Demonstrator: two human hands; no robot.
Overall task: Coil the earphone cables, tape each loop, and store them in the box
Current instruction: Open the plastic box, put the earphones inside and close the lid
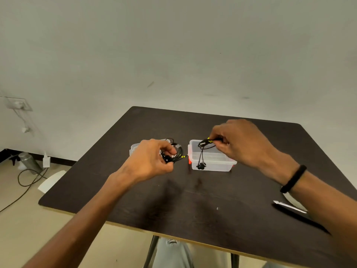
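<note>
A: How far along do you reckon you are?

B: Near the storing step, I'd judge. Your left hand grips a coiled bundle of earphones just left of the clear box; a pale strip across it may be tape, though it's too blurred to be sure.

A: And the other pair?

B: Your right hand pinches a second pair of earphones over the open box, fingers curled tight, earbuds dangling down inside. The lid sits behind your left hand. Both pairs are not yet laid in the box, and the lid is off.
</note>
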